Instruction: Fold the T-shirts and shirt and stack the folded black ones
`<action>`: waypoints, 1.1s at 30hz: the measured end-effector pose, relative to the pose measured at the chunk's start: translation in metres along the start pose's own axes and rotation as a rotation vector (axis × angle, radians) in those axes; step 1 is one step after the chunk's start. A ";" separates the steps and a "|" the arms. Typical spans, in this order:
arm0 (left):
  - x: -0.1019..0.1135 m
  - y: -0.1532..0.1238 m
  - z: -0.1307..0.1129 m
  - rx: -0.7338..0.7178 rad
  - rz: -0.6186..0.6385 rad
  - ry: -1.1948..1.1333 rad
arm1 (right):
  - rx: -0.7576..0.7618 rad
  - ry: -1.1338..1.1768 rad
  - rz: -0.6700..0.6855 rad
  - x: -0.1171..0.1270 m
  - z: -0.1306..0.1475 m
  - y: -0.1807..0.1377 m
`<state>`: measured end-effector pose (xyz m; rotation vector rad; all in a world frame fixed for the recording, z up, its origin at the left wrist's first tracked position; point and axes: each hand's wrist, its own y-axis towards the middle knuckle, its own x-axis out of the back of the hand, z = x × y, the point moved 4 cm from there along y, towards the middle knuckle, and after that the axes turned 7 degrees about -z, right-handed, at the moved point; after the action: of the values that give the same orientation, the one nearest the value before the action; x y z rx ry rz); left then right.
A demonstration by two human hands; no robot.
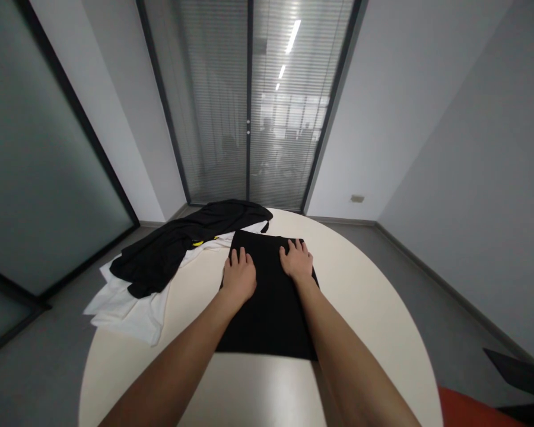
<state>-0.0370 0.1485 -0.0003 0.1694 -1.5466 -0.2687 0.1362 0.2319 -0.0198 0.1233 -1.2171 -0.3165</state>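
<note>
A black piece of clothing [267, 314], perhaps a skirt, lies spread flat on the round table. It is narrower at the far end and wider toward me. On its left edge rests my left hand [240, 276], palm down, holding nothing, with the fingers pointing away from me. My right hand [297, 260] lies on its far right corner with the fingers spread. Both palms cover small parts of the cloth's side edges.
The pale round table [365, 308] carries a loose heap at the left: a dark garment [196, 234] over white cloth [137, 317], which hangs past the edge. Beyond stands a glass partition with blinds [218, 107]. Something red [471, 409] shows at the lower right.
</note>
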 end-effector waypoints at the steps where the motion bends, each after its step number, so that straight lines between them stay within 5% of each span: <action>1: 0.004 -0.003 -0.008 0.014 -0.013 -0.025 | -0.001 -0.002 0.000 0.000 0.000 0.000; 8: -0.002 -0.020 -0.022 0.091 -0.170 -0.187 | 0.012 0.021 -0.031 0.005 -0.001 0.000; 15: -0.011 -0.019 -0.001 0.114 -0.165 -0.188 | 0.111 0.136 -0.049 0.005 -0.013 0.004; 21: -0.012 -0.017 0.002 0.113 -0.129 -0.209 | 0.181 0.372 -0.200 0.018 -0.035 0.007; 33: -0.005 0.007 0.051 0.131 -0.184 -0.207 | -0.065 0.045 -0.188 0.025 -0.073 -0.003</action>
<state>-0.0871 0.1597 -0.0021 0.3987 -1.7578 -0.3378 0.2115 0.2162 -0.0237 0.1881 -1.1521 -0.5139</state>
